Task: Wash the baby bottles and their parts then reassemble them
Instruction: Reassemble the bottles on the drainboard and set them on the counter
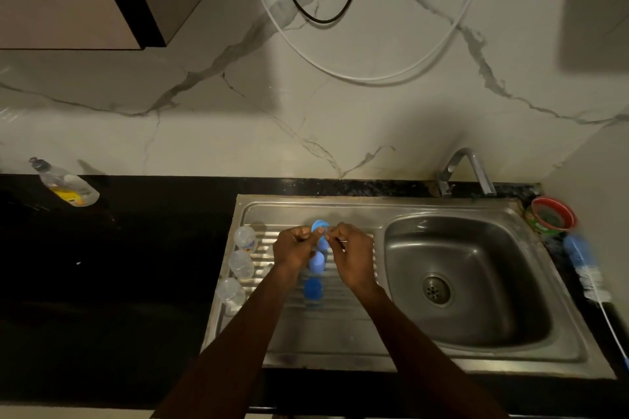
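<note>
Both hands, left hand [295,246] and right hand [352,253], pinch a blue ring [320,225] between them.

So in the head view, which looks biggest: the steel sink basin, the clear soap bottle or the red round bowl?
Largest first:
1. steel sink basin
2. clear soap bottle
3. red round bowl
The last two look close; differing distance from the camera leaves that unsure.

Single head-worn wide-angle cam, no 2nd view. Looks forward and steeply down from above the counter [119,282]. Steel sink [469,282] sits centre-right, close below; both forearms enter from the bottom edge. Upper half of frame takes in the marble wall [374,112] behind; edges bend w/ lens distortion.
</note>
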Demonstrator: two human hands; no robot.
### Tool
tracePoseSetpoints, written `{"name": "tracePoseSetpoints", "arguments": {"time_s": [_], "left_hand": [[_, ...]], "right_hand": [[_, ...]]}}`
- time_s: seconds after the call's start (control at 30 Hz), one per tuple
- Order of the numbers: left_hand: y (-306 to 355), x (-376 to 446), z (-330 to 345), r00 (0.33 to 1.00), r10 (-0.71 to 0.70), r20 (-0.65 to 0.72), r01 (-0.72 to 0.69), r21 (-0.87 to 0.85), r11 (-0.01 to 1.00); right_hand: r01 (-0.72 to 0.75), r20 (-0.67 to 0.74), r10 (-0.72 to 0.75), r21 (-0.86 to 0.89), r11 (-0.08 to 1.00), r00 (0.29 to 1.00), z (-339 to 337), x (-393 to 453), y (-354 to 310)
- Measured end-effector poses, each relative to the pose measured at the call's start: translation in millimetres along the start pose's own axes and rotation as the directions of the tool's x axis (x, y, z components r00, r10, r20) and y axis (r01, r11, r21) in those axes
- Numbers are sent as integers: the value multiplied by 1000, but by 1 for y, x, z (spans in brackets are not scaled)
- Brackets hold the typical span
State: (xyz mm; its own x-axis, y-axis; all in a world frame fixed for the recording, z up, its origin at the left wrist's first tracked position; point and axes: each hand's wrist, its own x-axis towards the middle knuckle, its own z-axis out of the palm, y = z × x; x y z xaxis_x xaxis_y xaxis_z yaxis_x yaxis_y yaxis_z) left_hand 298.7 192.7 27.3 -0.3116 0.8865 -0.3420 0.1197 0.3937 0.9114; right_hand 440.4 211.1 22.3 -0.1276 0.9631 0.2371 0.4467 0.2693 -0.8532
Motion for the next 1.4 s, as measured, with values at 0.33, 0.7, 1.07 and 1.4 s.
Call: {"name": "tracePoseSetpoints", "arguments": {"time_s": [0.33, 0.7, 1.07, 1.4], "left_hand": [[7, -13, -8, 989, -85, 118, 102, -147, 984], [35, -14, -37, 967, 46, 252, 0, -176, 984], [-16, -15, -84, 959, 276, 65, -146, 947, 286], [-69, -40, -120, 926, -146, -347, 376, 835, 401]], "right_hand": [[-80, 169, 69, 64, 995, 983, -9, 16, -1], [197, 305, -182, -19, 980, 935, -6, 35, -17], [-34, 368, 216, -442, 896, 904, 4, 9, 12], [-15, 392, 97, -206, 978, 915, 36, -6, 3]]}}
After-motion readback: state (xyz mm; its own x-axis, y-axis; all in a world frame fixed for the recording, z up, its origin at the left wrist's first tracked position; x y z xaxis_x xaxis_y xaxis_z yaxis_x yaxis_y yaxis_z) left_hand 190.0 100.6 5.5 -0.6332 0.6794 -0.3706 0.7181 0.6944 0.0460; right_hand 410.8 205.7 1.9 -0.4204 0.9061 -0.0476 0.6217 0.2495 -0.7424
